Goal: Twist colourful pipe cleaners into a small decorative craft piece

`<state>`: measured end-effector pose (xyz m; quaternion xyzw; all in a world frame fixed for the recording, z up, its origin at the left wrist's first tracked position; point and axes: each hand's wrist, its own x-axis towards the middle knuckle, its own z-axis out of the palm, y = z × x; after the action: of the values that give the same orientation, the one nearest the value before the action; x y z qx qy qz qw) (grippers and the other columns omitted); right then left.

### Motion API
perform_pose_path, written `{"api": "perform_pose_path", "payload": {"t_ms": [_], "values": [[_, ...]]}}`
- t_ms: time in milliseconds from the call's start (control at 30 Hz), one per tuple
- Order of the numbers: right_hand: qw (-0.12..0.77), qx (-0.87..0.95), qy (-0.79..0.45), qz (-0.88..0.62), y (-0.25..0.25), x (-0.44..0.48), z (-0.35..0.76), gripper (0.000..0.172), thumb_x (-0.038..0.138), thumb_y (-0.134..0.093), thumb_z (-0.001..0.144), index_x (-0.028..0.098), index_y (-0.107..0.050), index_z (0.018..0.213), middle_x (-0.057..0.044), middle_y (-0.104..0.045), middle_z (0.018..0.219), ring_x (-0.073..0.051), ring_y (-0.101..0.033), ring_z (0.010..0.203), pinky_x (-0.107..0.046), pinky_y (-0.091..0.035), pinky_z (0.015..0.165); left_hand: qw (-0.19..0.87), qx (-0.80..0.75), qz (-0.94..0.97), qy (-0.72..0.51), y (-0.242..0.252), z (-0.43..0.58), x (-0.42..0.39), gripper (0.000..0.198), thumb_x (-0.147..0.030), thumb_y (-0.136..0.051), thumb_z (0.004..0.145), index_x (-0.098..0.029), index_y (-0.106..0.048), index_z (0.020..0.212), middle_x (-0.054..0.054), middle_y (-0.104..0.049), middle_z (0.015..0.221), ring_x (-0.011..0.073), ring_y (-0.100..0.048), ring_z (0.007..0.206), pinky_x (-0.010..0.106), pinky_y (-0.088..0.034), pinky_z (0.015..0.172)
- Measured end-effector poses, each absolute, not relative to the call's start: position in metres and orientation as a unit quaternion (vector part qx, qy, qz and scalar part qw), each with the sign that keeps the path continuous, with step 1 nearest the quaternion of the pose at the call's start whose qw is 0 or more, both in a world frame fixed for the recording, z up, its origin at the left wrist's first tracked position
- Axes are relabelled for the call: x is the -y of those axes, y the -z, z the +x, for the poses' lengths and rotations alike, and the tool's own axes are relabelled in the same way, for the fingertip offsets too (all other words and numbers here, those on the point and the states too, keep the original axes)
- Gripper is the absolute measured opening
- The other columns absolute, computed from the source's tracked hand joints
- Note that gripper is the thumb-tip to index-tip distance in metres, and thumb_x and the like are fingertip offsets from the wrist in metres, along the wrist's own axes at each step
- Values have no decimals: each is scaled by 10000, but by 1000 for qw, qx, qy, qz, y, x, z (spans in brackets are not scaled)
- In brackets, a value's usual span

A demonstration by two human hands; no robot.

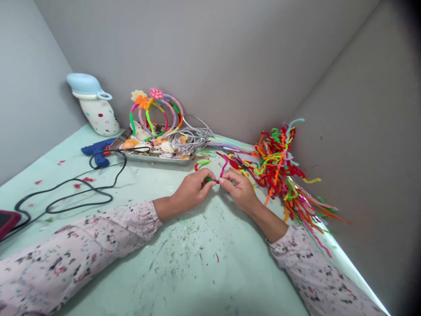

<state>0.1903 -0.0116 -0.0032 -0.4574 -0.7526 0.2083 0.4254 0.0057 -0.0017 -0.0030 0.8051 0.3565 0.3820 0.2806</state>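
Both hands meet fingertip to fingertip above the middle of the table. My left hand (192, 188) is closed in a pinch on a pipe cleaner with a short green stretch (208, 179) showing by the thumb. Pinched in my right hand (241, 191) is a magenta pipe cleaner (224, 167), its free end pointing up and away. The two pieces touch or join between the fingertips; which of these I cannot tell. Just beyond my left hand lies a bent red and green pipe cleaner (201, 163).
A metal tray (158, 159) holds felt-like scraps, wrapped headbands (147, 120) with flowers, and coiled grey wire (192, 139). Left are a blue glue gun (98, 149), its black cord (95, 189) and a bottle (97, 112). A pipe cleaner heap (278, 162) stands right, near walls.
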Motion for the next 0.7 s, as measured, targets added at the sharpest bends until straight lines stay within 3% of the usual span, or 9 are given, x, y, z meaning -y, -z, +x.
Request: {"api": "perform_pose_path", "payload": {"t_ms": [433,567,700], "values": [[401,664,-413,-478,0,11,187,202,325,-552,810,182,-573,669,61,-436,564,-90,-366,521,-234,-310,517,249,-342,827,-370,0,3,5,103,-193,-488,880,-152,-582,897,13,-606,787,115,-490,664,247,-384,642],[429,698,-327,-470,2,12,186,196,327,-539,849,188,-596,723,33,-536,654,-115,-480,617,-258,-398,626,261,-349,812,-389,2,4,3,108,-211,-486,887,-158,-578,904,12,-602,787,118,-499,676,246,-387,644],[499,726,-100,-464,2,13,190,115,313,-602,831,212,-601,886,-25,-623,871,-184,-571,856,-352,-425,836,289,-369,783,-409,4,4,1,104,-233,-482,893,-163,-553,924,2,-584,744,122,-512,675,240,-385,623]]}}
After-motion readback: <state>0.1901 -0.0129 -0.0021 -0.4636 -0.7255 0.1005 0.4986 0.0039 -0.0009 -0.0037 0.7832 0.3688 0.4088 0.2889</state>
